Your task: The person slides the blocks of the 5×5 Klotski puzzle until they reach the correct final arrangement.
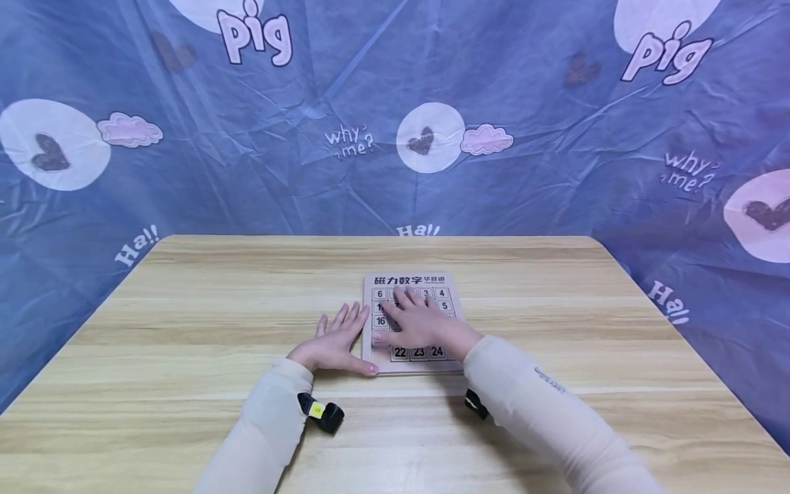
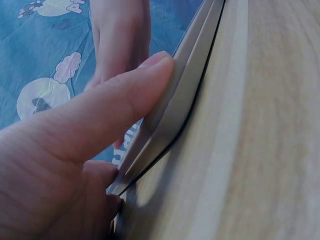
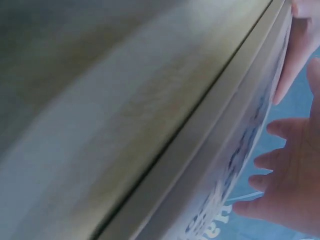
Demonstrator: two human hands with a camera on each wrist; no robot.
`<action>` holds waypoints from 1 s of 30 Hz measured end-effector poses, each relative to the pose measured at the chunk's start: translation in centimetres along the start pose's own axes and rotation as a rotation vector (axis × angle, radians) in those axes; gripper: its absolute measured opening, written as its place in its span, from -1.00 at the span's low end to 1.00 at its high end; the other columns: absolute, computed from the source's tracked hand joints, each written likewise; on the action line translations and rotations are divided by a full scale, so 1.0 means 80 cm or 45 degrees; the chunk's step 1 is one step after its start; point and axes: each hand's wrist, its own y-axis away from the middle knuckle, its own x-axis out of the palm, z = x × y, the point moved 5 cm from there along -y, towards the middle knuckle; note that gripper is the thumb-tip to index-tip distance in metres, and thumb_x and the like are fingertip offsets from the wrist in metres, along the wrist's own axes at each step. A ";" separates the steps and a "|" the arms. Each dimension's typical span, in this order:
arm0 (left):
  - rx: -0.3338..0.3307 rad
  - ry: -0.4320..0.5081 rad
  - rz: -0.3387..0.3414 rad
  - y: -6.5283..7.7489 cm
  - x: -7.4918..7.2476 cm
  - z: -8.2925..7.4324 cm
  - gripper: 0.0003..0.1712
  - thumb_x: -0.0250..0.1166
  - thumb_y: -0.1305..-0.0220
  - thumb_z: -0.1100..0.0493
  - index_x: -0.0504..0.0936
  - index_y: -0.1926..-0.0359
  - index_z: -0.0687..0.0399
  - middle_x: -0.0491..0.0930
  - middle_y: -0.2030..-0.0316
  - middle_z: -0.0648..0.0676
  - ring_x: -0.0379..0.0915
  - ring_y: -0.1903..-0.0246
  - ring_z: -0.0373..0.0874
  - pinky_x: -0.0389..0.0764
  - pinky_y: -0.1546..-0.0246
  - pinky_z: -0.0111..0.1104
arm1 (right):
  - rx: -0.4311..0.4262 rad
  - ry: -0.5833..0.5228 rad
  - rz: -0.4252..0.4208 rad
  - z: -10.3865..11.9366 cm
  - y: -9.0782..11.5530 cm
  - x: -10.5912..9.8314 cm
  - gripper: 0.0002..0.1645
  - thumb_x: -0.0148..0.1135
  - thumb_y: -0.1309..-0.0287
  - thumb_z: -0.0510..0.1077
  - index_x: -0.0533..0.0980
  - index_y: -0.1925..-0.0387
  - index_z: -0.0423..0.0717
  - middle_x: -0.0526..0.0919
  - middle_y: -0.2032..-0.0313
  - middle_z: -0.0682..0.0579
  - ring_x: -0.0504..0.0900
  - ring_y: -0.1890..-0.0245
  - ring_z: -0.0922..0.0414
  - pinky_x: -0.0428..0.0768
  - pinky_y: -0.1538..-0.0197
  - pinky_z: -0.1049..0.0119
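Note:
A sliding number puzzle board (image 1: pixel 413 368) with a pale frame lies flat on the table, its black-numbered tiles in rows. My left hand (image 1: pixel 333 348) rests at the board's left side, fingers spread and straight, thumb on the near left corner. In the left wrist view that thumb (image 2: pixel 122 97) lies over the frame's edge (image 2: pixel 187 95). Spread over the tiles is my right hand (image 1: pixel 420 326), its thumb at the left column just above a gap in the bottom row. It hides many middle tiles. Tiles 22, 23 and 24 (image 1: pixel 437 353) show below it.
The wood-grain table (image 1: pixel 185 343) extends around the board on every side. A blue patterned cloth (image 1: pixel 395 185) hangs behind the table's far edge. Each wrist carries a small black camera, the left one (image 1: pixel 332 417) on a strap over a pale sleeve (image 1: pixel 265 418).

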 end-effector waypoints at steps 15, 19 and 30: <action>0.011 0.013 0.011 -0.001 0.001 -0.002 0.30 0.28 0.27 -0.33 -0.30 -0.31 0.08 -0.44 -0.28 0.16 -0.65 -0.22 0.01 -0.61 -0.06 0.00 | 0.065 0.000 -0.001 0.001 -0.017 -0.003 -0.05 -0.33 0.02 0.49 -0.06 -0.30 0.05 -0.24 -0.29 -0.12 -0.30 -0.24 -0.13 -0.18 -0.14 -0.16; 0.012 0.012 0.012 -0.001 0.001 -0.001 0.30 0.27 0.27 -0.33 -0.29 -0.31 0.09 -0.44 -0.28 0.17 -0.65 -0.22 0.01 -0.61 -0.06 0.00 | 0.037 0.036 0.010 0.005 -0.010 0.000 -0.03 -0.32 0.03 0.49 -0.06 -0.30 0.02 -0.25 -0.29 -0.11 -0.30 -0.24 -0.13 -0.18 -0.13 -0.16; 0.003 0.024 0.006 0.001 0.001 -0.001 0.31 0.29 0.29 -0.32 -0.29 -0.31 0.10 -0.44 -0.28 0.17 -0.65 -0.22 0.00 -0.61 -0.06 0.00 | -0.015 0.068 0.052 0.016 0.006 0.004 -0.03 -0.27 0.02 0.46 -0.07 -0.30 0.00 -0.25 -0.29 -0.11 -0.30 -0.24 -0.13 -0.14 -0.13 -0.17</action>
